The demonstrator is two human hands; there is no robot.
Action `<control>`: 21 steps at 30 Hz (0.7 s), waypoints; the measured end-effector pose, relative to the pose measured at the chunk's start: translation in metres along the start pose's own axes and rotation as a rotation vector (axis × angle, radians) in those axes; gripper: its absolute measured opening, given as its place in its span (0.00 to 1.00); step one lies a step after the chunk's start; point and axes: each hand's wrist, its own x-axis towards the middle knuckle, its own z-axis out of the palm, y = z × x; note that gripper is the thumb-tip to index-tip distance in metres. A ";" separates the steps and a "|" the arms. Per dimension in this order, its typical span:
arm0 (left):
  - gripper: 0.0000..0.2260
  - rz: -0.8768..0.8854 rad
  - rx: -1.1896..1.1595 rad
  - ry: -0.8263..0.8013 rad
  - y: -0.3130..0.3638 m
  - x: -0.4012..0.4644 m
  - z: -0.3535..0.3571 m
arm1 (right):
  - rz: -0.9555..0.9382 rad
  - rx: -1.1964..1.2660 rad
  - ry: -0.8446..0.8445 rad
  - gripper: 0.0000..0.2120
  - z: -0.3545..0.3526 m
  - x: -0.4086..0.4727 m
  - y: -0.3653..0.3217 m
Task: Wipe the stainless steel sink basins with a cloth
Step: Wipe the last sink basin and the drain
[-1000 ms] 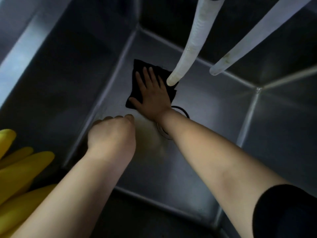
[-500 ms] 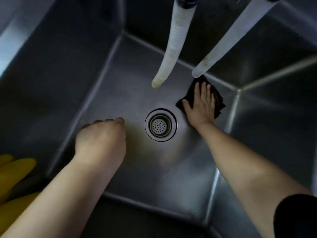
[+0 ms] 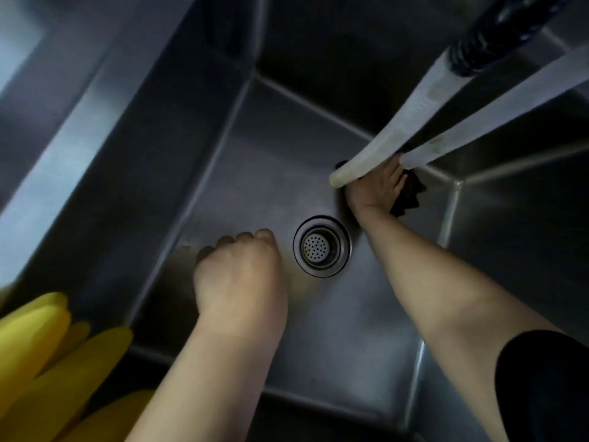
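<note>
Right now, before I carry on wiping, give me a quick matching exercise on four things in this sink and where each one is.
Things:
1. cloth
2. drain
3. rubber gloves
4. left hand

Places:
A. middle of the basin floor
B. bottom left corner of the view
C. under the right hand, far right corner
D. curled, left of the drain

Pairs: 1-C, 2-A, 3-B, 4-D

Cloth [image 3: 409, 196] lies in the sink [image 3: 223, 173], behind-right of the drain [image 3: 322, 247].

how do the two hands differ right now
The right hand lies flat on the dark cloth at the basin's far corner, partly hidden by hoses. The left hand holds nothing, fingers curled, near the drain. Both are bare and inside the basin.
</note>
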 end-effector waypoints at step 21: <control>0.23 -0.010 -0.025 -0.078 0.002 0.002 0.000 | -1.136 -0.088 -0.173 0.40 0.019 -0.066 -0.105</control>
